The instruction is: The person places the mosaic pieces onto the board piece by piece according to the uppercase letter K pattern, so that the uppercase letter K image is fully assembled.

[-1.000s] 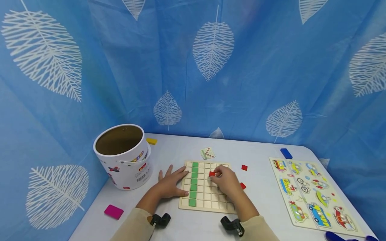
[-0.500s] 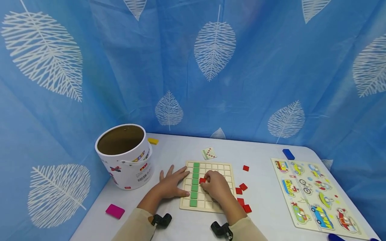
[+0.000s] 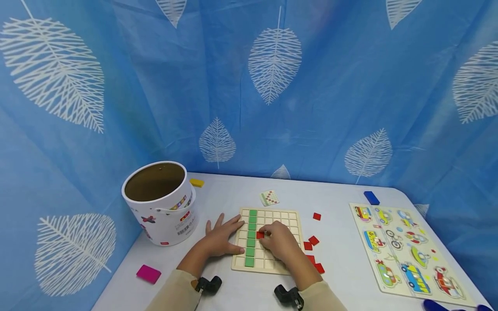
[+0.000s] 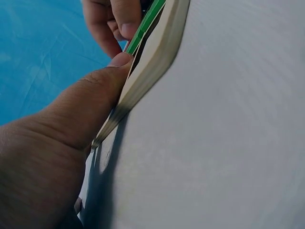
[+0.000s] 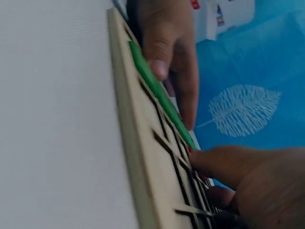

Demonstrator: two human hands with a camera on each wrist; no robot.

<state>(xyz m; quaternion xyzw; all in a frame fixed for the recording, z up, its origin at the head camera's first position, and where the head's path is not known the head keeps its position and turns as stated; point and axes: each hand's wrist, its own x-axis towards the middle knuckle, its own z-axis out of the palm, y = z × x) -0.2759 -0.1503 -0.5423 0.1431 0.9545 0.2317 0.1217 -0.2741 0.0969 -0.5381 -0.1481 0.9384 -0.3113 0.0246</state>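
White table (image 3: 229,194); right fingers (image 3: 267,227) partly hide red tile (image 3: 259,235).

barcode (image 3: 185,230) on white bucket (image 3: 157,231), lettering (image 3: 184,216) too small to read

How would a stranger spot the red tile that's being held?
On the white table, find the wooden grid board with a column of green tiles near its left edge. Just right of that column, look for the red tile pinched in the person's right hand. It is the only red tile visible on or over the board; the other red tiles lie right of the board.
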